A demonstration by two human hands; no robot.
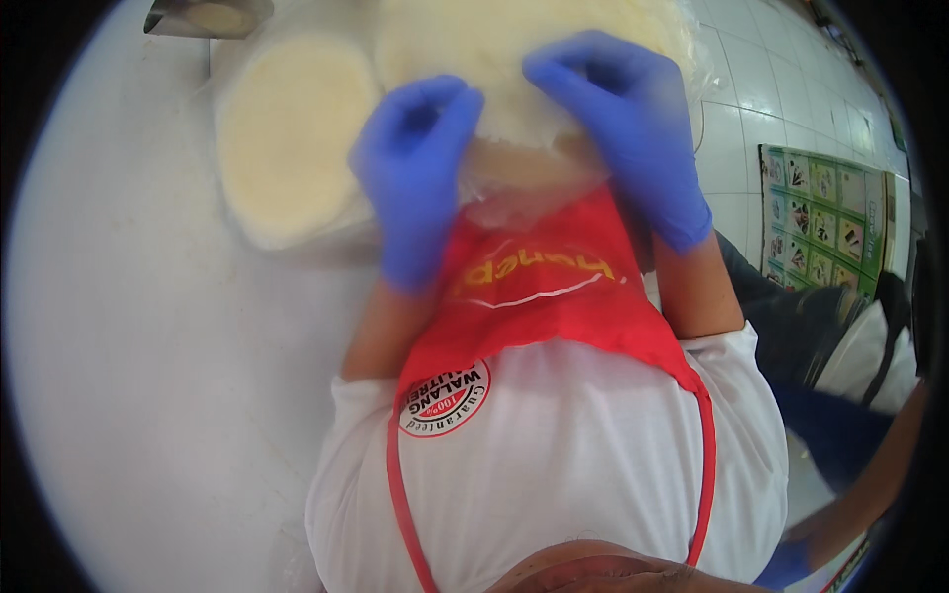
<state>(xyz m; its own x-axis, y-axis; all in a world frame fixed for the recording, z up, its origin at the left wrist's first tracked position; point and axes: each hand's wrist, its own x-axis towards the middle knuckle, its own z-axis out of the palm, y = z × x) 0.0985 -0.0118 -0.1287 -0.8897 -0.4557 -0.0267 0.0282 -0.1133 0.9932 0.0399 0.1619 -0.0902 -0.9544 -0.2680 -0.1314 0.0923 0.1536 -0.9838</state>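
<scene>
Both my hands wear blue gloves and are raised over a broad pale, doughy-looking mass (455, 44) with clear plastic around it. My left hand (415, 163) has its fingers curled, thumb and fingertips pressed together at the mass's left part. Further right, my right hand (633, 119) makes a similar pinch, its fingertips pointing toward the left hand. Anything between the fingertips is too thin or blurred to make out. Clear plastic film (514, 203) hangs below the hands, against my red apron (534, 306). Left of my left hand lies a round, flat, pale stack (297, 138), also in clear plastic.
A whitish tabletop (148, 346) extends along the left. At the far left edge stands a shiny metal container (213, 18). White floor tiles (736, 69) and a green board with pictures (825, 212) are on the right. Another person's arm (870, 494) shows at lower right.
</scene>
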